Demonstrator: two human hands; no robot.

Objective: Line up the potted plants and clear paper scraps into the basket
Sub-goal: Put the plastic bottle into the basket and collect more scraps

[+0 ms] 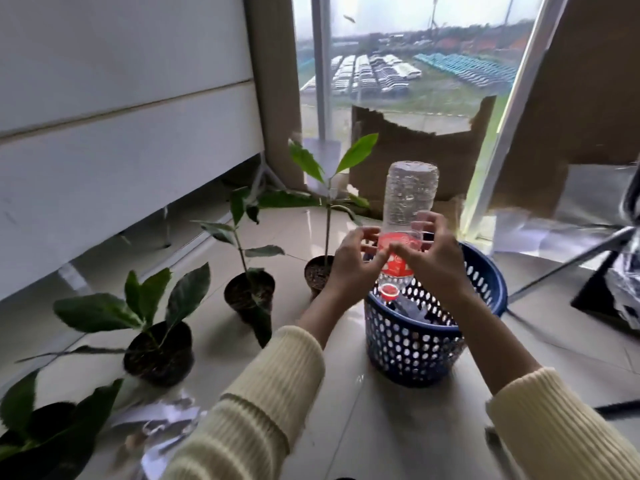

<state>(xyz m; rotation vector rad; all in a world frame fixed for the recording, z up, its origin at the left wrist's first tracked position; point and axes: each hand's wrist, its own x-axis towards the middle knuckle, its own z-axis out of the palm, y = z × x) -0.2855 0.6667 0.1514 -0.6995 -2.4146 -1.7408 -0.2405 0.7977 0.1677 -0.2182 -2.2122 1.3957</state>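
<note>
A clear plastic bottle (408, 199) with a red label and red cap hangs upside down over the blue perforated basket (412, 344). My left hand (353, 265) and my right hand (433, 251) both hold it around the label, fingers curled. Dark scraps lie inside the basket. Several potted plants stand in a diagonal row on the floor: one by my left wrist (320, 271), one in the middle (249, 292), one nearer (159, 355), and one at the bottom left corner (38, 438). White paper scraps (162, 424) lie on the tiles near the bottom left.
A white wall panel runs along the left. Torn cardboard (415, 157) leans against the window behind the basket. At the right lie crumpled paper (540, 233) and a black stand (602, 271).
</note>
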